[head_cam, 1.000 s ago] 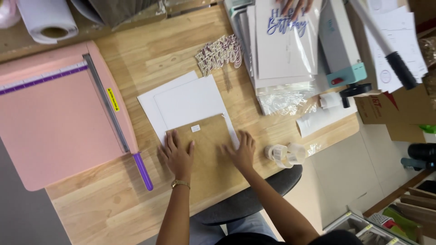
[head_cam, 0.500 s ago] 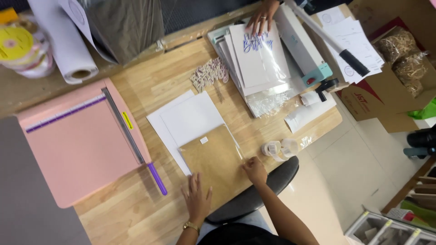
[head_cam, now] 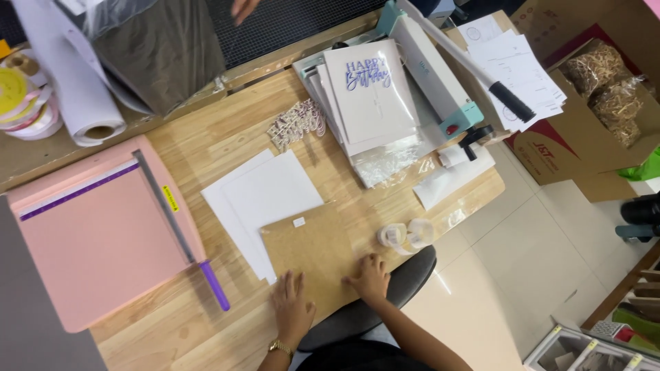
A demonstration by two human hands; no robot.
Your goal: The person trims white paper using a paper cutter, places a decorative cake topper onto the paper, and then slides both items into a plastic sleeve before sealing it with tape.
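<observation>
brown kraft card sheet point(head_cam: 309, 251) flat on wooden tabletop point(head_cam: 206, 148), overlapping white paper sheets point(head_cam: 265, 196), left hand point(head_cam: 292, 309) and right hand point(head_cam: 371, 277) spread open, palms pressing its near edge, gripping nothing

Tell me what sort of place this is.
Probably a small card-making workshop: a pink paper trimmer on the wooden table, white greeting cards in clear sleeves, and both hands by a brown kraft card sheet.

Single head-worn camera, high above the desk point(head_cam: 206, 137), looks steeply down and tilted; both hands at near edge.
</observation>
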